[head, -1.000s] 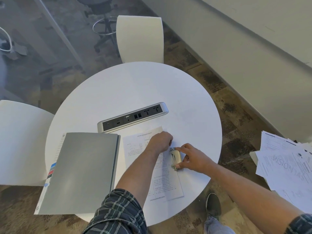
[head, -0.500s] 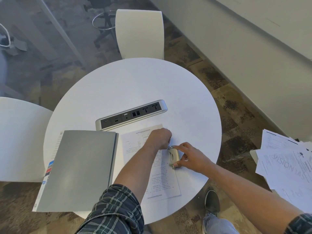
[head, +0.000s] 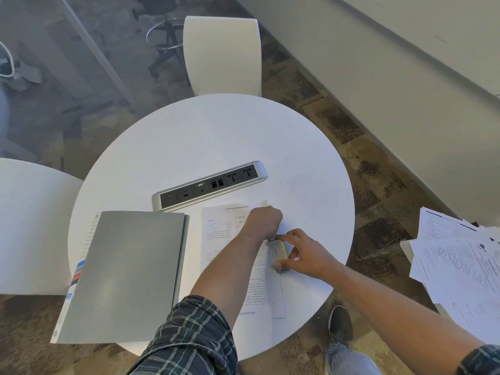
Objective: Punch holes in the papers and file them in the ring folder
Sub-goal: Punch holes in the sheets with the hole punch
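Observation:
A printed paper sheet [head: 224, 239] lies flat on the round white table [head: 216, 136]. A small metal hole punch [head: 278, 251] sits on the sheet's right edge. My right hand [head: 305, 253] grips the punch with thumb and fingers around it. My left hand [head: 263, 221] is closed in a fist and presses on the paper just beside the punch's far end. The grey ring folder [head: 127, 272] lies closed on the table, left of the sheet, with coloured divider tabs showing at its left edge.
A silver power and data socket strip [head: 209, 185] lies across the table centre behind the paper. A loose stack of printed papers [head: 460, 266] rests off the table at the right. White chairs stand at the back [head: 221, 55] and left [head: 29, 226].
Both hands stay on the punch and paper; the right hand has shifted its hold slightly along the punch. The camera view has drifted a little.

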### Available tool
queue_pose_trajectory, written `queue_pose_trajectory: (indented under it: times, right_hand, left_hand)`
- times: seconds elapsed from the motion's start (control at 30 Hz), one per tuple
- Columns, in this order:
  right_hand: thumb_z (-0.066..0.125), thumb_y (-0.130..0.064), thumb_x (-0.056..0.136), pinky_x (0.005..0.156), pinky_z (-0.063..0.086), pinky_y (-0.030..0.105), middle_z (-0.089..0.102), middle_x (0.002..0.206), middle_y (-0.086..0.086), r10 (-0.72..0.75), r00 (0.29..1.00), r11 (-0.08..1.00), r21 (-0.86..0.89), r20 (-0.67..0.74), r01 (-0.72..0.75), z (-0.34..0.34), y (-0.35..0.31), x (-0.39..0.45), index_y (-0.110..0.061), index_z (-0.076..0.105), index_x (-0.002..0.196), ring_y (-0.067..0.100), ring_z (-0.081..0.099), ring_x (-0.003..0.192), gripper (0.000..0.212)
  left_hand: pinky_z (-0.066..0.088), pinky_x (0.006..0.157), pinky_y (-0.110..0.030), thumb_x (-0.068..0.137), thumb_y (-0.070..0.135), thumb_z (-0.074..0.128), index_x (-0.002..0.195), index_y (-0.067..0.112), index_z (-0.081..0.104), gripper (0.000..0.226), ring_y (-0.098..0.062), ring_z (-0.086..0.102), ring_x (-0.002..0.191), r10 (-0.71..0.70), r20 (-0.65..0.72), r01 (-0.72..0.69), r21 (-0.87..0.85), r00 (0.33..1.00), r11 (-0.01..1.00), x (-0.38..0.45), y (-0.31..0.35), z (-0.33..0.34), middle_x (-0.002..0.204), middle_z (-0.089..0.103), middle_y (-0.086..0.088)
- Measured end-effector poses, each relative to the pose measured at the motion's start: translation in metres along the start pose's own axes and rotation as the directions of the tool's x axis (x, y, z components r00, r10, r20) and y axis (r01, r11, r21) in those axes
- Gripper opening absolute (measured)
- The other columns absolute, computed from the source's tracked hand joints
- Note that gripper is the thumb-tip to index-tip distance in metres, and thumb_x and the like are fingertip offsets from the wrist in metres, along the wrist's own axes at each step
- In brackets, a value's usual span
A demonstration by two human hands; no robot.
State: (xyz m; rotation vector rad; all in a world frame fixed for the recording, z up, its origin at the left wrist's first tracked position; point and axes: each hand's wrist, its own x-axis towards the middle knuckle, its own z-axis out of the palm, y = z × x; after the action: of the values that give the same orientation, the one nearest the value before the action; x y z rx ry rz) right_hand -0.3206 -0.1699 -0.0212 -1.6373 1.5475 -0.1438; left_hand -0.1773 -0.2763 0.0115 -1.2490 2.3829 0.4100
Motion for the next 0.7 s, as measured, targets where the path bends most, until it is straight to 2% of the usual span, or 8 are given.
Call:
queue_pose_trajectory:
  times: [0.1, 0.2, 0.3, 0.4, 0.47, 0.53, 0.6, 0.7]
  right_hand:
    - [0.077, -0.061, 0.079, 0.089, 0.054, 0.026, 0.038, 0.142, -0.011, 0.018, 1.0, 1.0, -0.02, -0.014, -0.018, 0.004, -0.002, 0.003, -0.04, 0.045, 0.147, 0.008, 0.065, 0.089, 0.078]
    - [0.076, -0.063, 0.079, 0.091, 0.054, 0.027, 0.036, 0.145, -0.01, 0.026, 1.0, 0.999, -0.028, -0.013, -0.027, 0.005, -0.002, 0.003, -0.04, 0.044, 0.149, 0.008, 0.065, 0.089, 0.08]
    - [0.077, -0.064, 0.077, 0.088, 0.053, 0.025, 0.037, 0.141, -0.01, 0.01, 1.0, 1.0, -0.009, -0.023, -0.01, 0.004, -0.002, 0.001, -0.042, 0.046, 0.146, 0.006, 0.066, 0.087, 0.079]
    - [0.078, -0.065, 0.075, 0.084, 0.053, 0.025, 0.039, 0.136, -0.012, -0.005, 0.999, 1.0, 0.004, -0.035, 0.005, 0.004, 0.0, 0.001, -0.044, 0.048, 0.145, 0.004, 0.066, 0.085, 0.079]
    - [0.077, -0.066, 0.075, 0.082, 0.052, 0.025, 0.039, 0.136, -0.012, -0.015, 1.0, 1.0, -0.014, -0.027, 0.014, 0.004, 0.002, 0.001, -0.044, 0.047, 0.146, 0.005, 0.066, 0.086, 0.08]
    - [0.076, -0.066, 0.077, 0.085, 0.053, 0.027, 0.04, 0.137, -0.011, -0.025, 1.0, 0.999, -0.035, -0.009, 0.025, 0.002, 0.003, 0.003, -0.044, 0.045, 0.147, 0.008, 0.066, 0.09, 0.08]
    - [0.075, -0.065, 0.078, 0.086, 0.053, 0.027, 0.039, 0.138, -0.011, -0.041, 0.999, 0.998, -0.052, 0.031, 0.042, -0.003, -0.001, 0.002, -0.042, 0.043, 0.148, 0.006, 0.066, 0.09, 0.081]
    - [0.079, -0.062, 0.077, 0.089, 0.052, 0.026, 0.038, 0.139, -0.012, -0.054, 0.995, 0.997, -0.047, 0.08, 0.058, -0.012, -0.002, 0.0, -0.04, 0.038, 0.152, 0.003, 0.066, 0.092, 0.089]
  left_hand:
    - [0.057, 0.077, -0.034, 0.085, 0.006, 0.06, 0.096, 0.016, 0.072, 0.019, -0.026, 0.068, 0.091, -0.012, -0.021, 0.01, -0.088, 1.0, 0.996, -0.004, -0.002, 0.0, 0.102, 0.071, -0.004]
    - [0.053, 0.072, -0.031, 0.084, 0.004, 0.062, 0.094, 0.02, 0.07, 0.021, -0.018, 0.066, 0.089, -0.05, -0.056, 0.031, -0.302, 0.997, 0.953, -0.012, -0.004, 0.0, 0.1, 0.07, 0.004]
    - [0.048, 0.073, -0.028, 0.091, 0.017, 0.066, 0.102, 0.028, 0.068, 0.016, -0.007, 0.06, 0.083, -0.211, -0.198, 0.028, -0.664, 0.957, 0.747, -0.033, -0.007, 0.011, 0.109, 0.066, 0.014]
    - [0.054, 0.086, -0.033, 0.092, 0.029, 0.068, 0.114, 0.03, 0.064, 0.022, -0.008, 0.063, 0.094, -0.525, -0.282, 0.037, -0.856, 0.803, 0.516, -0.07, -0.013, 0.036, 0.118, 0.062, 0.014]
    - [0.051, 0.097, -0.036, 0.091, 0.033, 0.07, 0.126, 0.024, 0.061, 0.038, -0.019, 0.059, 0.114, -0.708, -0.223, 0.209, -0.858, 0.67, 0.469, -0.102, -0.019, 0.059, 0.13, 0.058, 0.004]
    - [0.045, 0.103, -0.042, 0.088, 0.045, 0.071, 0.138, 0.019, 0.052, 0.059, -0.028, 0.051, 0.127, -0.796, -0.106, 0.463, -0.764, 0.596, 0.449, -0.13, -0.022, 0.084, 0.141, 0.051, -0.005]
    - [0.045, 0.102, -0.046, 0.083, 0.058, 0.069, 0.144, 0.017, 0.043, 0.078, -0.031, 0.044, 0.133, -0.819, 0.001, 0.619, -0.656, 0.574, 0.432, -0.155, -0.022, 0.105, 0.146, 0.043, -0.009]
    - [0.048, 0.098, -0.047, 0.079, 0.065, 0.069, 0.144, 0.015, 0.038, 0.087, -0.03, 0.041, 0.133, -0.798, 0.06, 0.665, -0.592, 0.6, 0.455, -0.171, -0.021, 0.123, 0.144, 0.039, -0.009]
